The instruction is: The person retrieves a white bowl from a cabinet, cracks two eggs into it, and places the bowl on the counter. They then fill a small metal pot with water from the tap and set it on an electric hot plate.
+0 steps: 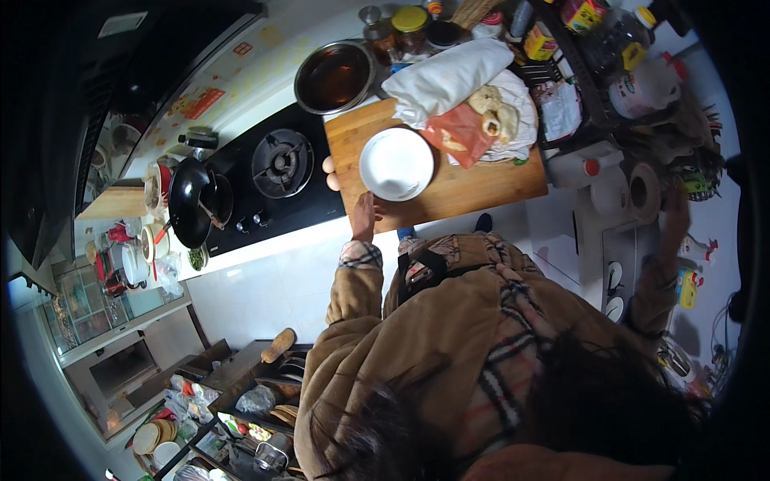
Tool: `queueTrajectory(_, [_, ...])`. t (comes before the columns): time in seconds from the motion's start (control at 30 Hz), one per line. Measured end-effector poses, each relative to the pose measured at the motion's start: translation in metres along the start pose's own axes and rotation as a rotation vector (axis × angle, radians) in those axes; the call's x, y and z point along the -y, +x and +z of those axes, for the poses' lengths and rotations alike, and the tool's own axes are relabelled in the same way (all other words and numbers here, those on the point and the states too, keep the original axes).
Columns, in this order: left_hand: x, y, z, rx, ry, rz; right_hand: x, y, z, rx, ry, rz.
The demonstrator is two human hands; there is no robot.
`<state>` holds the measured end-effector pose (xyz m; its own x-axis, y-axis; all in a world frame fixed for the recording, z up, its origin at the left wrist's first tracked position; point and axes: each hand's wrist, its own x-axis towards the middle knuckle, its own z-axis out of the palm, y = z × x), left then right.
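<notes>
A white bowl (397, 164) stands on the wooden cutting board (465, 196). Just below the bowl, my left hand (365, 216) rests at the board's near-left edge with its fingers stretched out, holding nothing I can see. My right arm reaches far to the right, where my right hand (675, 210) is dim and blurred beside a round-mouthed container (644, 192). Its fingers cannot be made out. On the board's right half lie a white cloth (453, 80), a reddish plastic bag (457, 132) and pale dough-like pieces (493, 112).
Two eggs (330, 172) sit between the board and the black gas stove (281, 164). A metal basin (334, 78) is behind the board, and a black wok (191, 200) farther left. Jars (409, 32) line the back. Plastic jugs (642, 92) crowd a rack at right.
</notes>
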<state>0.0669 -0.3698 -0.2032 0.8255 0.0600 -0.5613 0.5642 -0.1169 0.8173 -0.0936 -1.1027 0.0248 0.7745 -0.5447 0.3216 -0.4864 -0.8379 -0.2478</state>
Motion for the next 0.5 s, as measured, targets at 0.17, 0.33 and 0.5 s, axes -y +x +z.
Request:
queueTrajectory(0.17, [0.010,0.039,-0.052,-0.582,0.579,0.409,0.168,-0.114,0.027,0.366,0.576,0.015])
queueTrajectory(0.33, [0.021,0.100,-0.113,-0.547,0.505,0.207,0.325,-0.168,0.056,0.594,0.721,-0.195])
queueTrajectory(0.5, [0.050,0.150,-0.111,-0.427,0.434,0.232,0.471,-0.181,0.119,0.515,0.675,-0.747])
